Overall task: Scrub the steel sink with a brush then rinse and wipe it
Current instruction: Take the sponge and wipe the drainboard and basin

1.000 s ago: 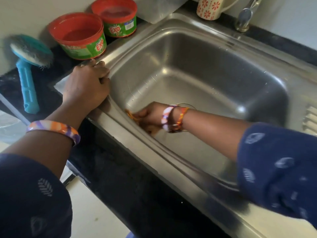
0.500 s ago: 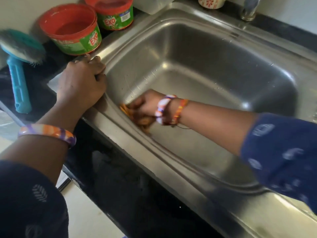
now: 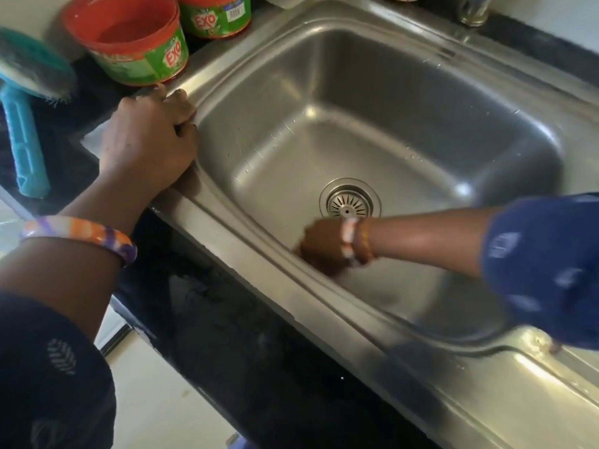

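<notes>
Nearest the camera, the dark front edge of the bench (image 3: 246,345) is seen, with the steel sink (image 3: 324,306) set into it. The right hand (image 3: 324,246) is held low inside the basin, against the near wall, just in front of the round drain (image 3: 350,202). It is blurred; the fingers appear curled downward, but whether anything is gripped beneath them cannot be told, since the underside of the hand is hidden. Beaded bracelets (image 3: 353,241) are worn at that wrist, and the blue sleeve (image 3: 544,270) is cut off by the right edge.

The left hand (image 3: 149,140) is rested on the sink's left rim, fingers bent over the edge onto the steel, with nothing gripped inside it. An orange and purple bangle (image 3: 81,233) is worn on that forearm.

Further left, well apart from both hands, a turquoise brush (image 3: 22,131) is laid on the bench, its head partly cut off by the frame. Behind the left hand, two red and green tubs (image 3: 136,43) are stood at the wall. At the far rim, only the base of a tap (image 3: 473,11) is shown.
</notes>
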Demonstrator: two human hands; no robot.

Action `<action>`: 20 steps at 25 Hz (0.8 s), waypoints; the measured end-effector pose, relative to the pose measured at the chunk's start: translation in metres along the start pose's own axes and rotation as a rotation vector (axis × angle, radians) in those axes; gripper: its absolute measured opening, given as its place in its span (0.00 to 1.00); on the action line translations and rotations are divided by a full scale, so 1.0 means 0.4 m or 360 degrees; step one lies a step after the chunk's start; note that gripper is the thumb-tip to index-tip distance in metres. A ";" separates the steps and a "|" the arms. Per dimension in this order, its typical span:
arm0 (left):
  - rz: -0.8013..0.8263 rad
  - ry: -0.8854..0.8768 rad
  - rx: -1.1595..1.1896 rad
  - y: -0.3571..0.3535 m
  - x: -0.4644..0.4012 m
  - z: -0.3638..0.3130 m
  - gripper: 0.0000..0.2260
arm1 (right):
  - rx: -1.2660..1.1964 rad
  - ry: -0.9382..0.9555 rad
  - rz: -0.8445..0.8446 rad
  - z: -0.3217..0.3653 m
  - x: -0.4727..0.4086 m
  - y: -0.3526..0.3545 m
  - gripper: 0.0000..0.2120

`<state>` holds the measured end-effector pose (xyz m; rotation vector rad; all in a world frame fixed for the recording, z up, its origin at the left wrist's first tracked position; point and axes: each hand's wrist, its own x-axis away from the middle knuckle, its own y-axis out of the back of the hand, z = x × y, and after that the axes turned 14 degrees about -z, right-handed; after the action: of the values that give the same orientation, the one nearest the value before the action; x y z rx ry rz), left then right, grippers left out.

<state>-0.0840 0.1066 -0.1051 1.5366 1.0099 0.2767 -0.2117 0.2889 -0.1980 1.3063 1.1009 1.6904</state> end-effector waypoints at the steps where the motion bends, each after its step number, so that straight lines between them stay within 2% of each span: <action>1: -0.0001 -0.0008 0.0001 0.001 0.001 0.000 0.17 | 0.0092 0.0089 0.0241 0.008 0.056 -0.025 0.11; 3: -0.0026 -0.0033 -0.0011 0.000 0.002 0.003 0.16 | 0.0186 0.0106 0.0474 0.025 0.126 -0.057 0.12; 6: -0.0031 -0.0071 -0.0020 -0.002 0.003 0.001 0.15 | 0.0057 0.0025 0.0427 0.005 0.087 -0.037 0.06; 7: -0.0026 -0.0061 -0.0018 -0.001 0.002 0.001 0.15 | -0.0034 -0.0069 0.0334 -0.009 0.049 -0.015 0.04; 10: -0.0037 -0.0040 -0.0016 0.000 0.004 0.000 0.15 | -0.0395 -0.0461 -0.0147 -0.073 -0.099 0.031 0.10; 11: -0.0041 -0.0045 -0.0017 0.003 0.005 -0.002 0.15 | -0.0378 -0.0491 -0.0328 -0.085 -0.151 0.034 0.13; 13: -0.0049 -0.0044 -0.0017 0.008 0.005 -0.006 0.15 | -0.0169 -0.0475 -0.0507 -0.089 -0.222 0.041 0.15; 15: -0.0049 -0.0030 -0.0036 0.009 0.007 -0.009 0.15 | -0.0147 -0.0465 -0.0469 -0.075 -0.226 0.037 0.16; 17: -0.0044 0.0006 -0.0051 0.011 0.010 -0.013 0.14 | -0.0257 -0.0398 -0.0271 -0.060 -0.142 -0.003 0.16; 18: -0.0044 0.0016 -0.0050 0.012 0.011 -0.013 0.14 | -0.0275 -0.0279 -0.0146 -0.052 -0.075 -0.028 0.14; 20: -0.0048 0.0022 -0.0042 0.011 0.011 -0.012 0.15 | -0.0162 0.0066 -0.0071 -0.045 0.071 -0.086 0.11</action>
<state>-0.0827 0.1134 -0.1015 1.4961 1.0354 0.2790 -0.2343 0.3242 -0.2219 1.1792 1.0461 1.7245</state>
